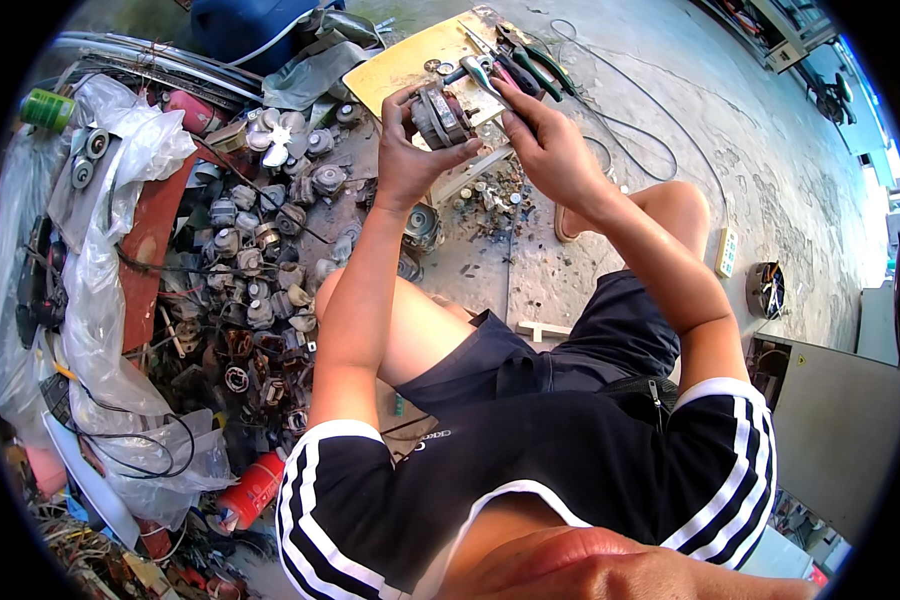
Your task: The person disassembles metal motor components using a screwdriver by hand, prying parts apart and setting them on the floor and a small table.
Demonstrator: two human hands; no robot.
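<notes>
- Clear plastic bags (120, 160) at the person's left lie among a heap of small motors (255, 270).
- The concrete floor (690, 120) carries a pale wooden board (400, 65) with pliers (530, 60) on it.
- The small grey motor (440, 115), round with a metal casing, is held above the board's near edge.
- The left hand (402, 150) grips the motor; the right hand (540, 135) pinches its far side.
</notes>
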